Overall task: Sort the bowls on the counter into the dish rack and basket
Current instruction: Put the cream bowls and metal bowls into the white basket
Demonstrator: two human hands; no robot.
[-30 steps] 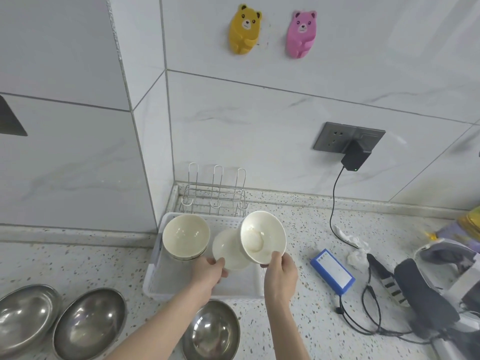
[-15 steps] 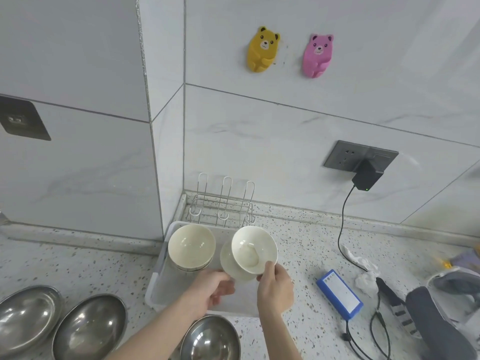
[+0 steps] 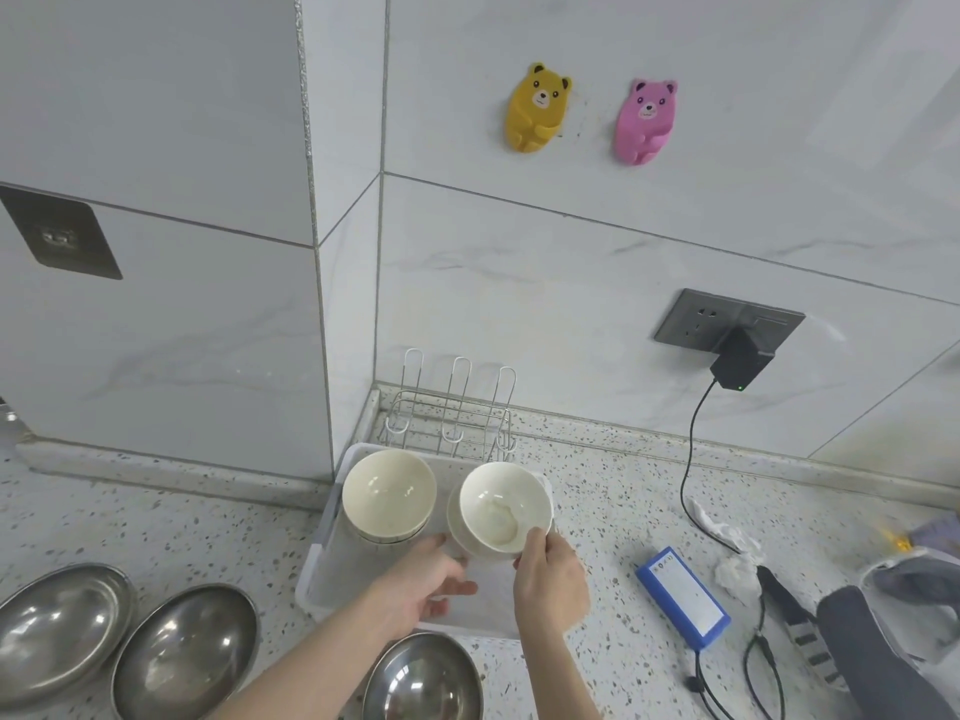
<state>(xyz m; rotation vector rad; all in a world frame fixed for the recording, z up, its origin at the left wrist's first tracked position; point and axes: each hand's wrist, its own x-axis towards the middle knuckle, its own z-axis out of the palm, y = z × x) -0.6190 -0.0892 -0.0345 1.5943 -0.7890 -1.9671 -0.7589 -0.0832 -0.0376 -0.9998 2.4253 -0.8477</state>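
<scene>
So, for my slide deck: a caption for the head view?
Right hand lowers a white bowl into the basket beside a bowl stack.

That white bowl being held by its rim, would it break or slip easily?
The glossy white ceramic-looking bowl probably chips if knocked against the bowl beneath. Its glazed surface likely feels slippery, and the right hand only pinches its rim.

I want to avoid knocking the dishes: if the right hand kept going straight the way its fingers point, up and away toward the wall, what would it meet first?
The right hand already grips the white bowl; beyond it stands the wire dish rack, likely first, though depth is unclear.
</scene>
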